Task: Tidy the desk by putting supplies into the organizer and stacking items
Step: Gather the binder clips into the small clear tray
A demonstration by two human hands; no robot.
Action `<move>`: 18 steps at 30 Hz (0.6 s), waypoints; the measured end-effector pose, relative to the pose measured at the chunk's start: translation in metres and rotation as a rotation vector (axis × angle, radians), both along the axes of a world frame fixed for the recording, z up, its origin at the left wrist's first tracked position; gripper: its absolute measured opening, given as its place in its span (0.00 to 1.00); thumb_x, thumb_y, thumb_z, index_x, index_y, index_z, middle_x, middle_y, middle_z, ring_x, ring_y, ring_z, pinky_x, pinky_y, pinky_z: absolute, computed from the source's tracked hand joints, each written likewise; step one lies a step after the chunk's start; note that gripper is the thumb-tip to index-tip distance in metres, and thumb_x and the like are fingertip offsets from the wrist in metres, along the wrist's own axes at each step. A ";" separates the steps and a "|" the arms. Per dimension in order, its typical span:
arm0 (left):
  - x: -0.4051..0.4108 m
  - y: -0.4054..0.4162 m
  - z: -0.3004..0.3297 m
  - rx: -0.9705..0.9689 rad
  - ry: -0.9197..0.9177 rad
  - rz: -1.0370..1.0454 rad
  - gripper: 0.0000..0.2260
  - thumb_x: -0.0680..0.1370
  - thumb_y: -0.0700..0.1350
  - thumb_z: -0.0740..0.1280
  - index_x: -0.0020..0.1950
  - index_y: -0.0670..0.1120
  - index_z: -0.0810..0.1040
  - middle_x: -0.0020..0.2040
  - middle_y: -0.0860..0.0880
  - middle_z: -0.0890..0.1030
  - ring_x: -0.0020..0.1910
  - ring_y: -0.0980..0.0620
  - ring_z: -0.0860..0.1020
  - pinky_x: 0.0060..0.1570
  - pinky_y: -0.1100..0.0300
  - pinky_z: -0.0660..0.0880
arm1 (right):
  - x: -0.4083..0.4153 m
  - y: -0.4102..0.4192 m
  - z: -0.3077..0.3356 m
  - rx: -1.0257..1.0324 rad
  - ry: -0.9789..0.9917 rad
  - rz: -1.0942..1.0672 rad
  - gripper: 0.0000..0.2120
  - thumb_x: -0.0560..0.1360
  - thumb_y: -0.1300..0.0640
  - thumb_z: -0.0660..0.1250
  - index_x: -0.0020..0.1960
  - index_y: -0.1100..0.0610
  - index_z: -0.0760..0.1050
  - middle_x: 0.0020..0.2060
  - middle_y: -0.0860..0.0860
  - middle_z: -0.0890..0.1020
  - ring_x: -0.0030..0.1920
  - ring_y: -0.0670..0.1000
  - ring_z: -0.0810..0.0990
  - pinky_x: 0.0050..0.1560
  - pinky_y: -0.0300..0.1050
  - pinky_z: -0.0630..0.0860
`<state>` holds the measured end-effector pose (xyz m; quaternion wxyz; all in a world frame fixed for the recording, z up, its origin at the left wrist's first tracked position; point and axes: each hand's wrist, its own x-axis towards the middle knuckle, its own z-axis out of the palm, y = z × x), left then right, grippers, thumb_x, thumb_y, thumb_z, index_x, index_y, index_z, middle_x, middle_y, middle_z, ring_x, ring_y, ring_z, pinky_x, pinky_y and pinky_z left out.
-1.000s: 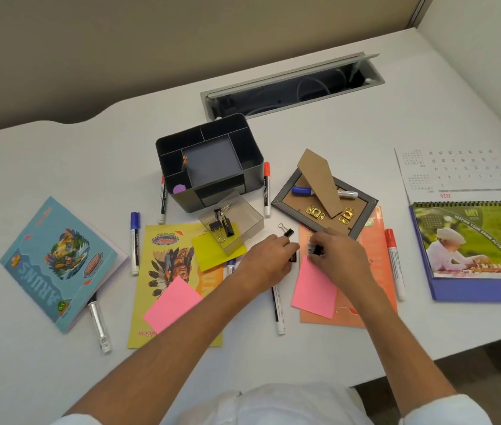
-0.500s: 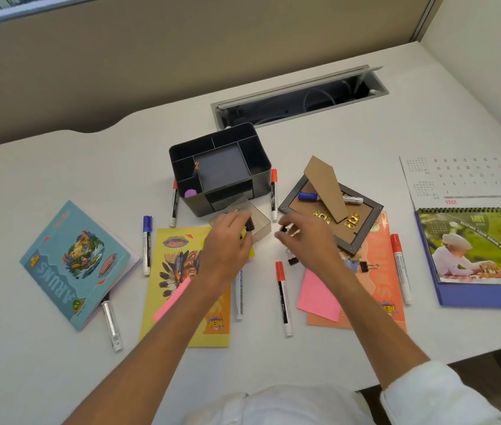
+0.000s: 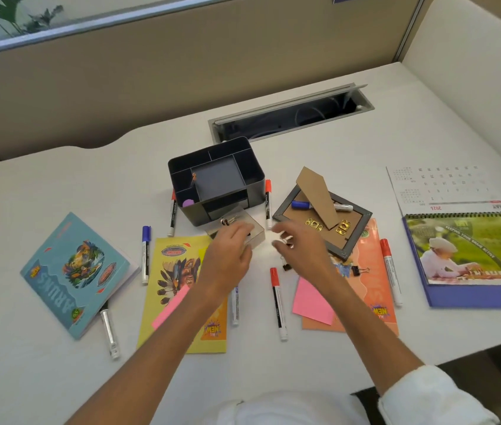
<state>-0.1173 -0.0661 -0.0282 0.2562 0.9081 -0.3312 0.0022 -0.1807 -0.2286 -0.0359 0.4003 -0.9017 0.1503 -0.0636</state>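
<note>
- Location type: office cubicle.
- Beige partition panels (image 3: 157,87) enclose the white table (image 3: 59,185).
- Cable port (image 3: 292,116) set into the tabletop.
- Desk calendar (image 3: 469,259), markers and organizer (image 3: 217,179) present.

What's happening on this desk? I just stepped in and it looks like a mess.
A person is tidying supplies. Their left hand rests on a small clear box in front of the dark organizer, and their right hand pinches something small beside it, probably a binder clip. Two more clips lie near the pink note. Markers, booklets and a calendar are scattered across the desk.
</note>
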 end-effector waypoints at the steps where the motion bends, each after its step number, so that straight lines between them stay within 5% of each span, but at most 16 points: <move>1: -0.005 -0.004 0.000 0.004 0.004 -0.030 0.17 0.75 0.37 0.68 0.64 0.42 0.76 0.60 0.46 0.79 0.60 0.47 0.75 0.58 0.62 0.68 | -0.011 -0.010 -0.001 -0.007 0.011 -0.036 0.11 0.74 0.59 0.70 0.56 0.53 0.79 0.50 0.47 0.82 0.45 0.44 0.77 0.49 0.41 0.77; 8: -0.024 -0.039 -0.012 0.254 0.142 -0.205 0.17 0.78 0.43 0.63 0.67 0.47 0.73 0.65 0.49 0.75 0.64 0.50 0.70 0.63 0.57 0.67 | -0.087 -0.079 -0.015 -0.097 0.209 -0.206 0.11 0.72 0.61 0.71 0.53 0.54 0.81 0.50 0.49 0.83 0.47 0.50 0.79 0.47 0.44 0.75; 18: -0.029 -0.063 -0.031 0.445 0.132 -0.286 0.13 0.78 0.41 0.61 0.62 0.44 0.76 0.59 0.45 0.77 0.57 0.45 0.73 0.51 0.50 0.75 | -0.104 -0.084 -0.035 -0.291 0.293 -0.139 0.13 0.74 0.62 0.66 0.56 0.52 0.81 0.52 0.49 0.81 0.50 0.53 0.78 0.47 0.44 0.75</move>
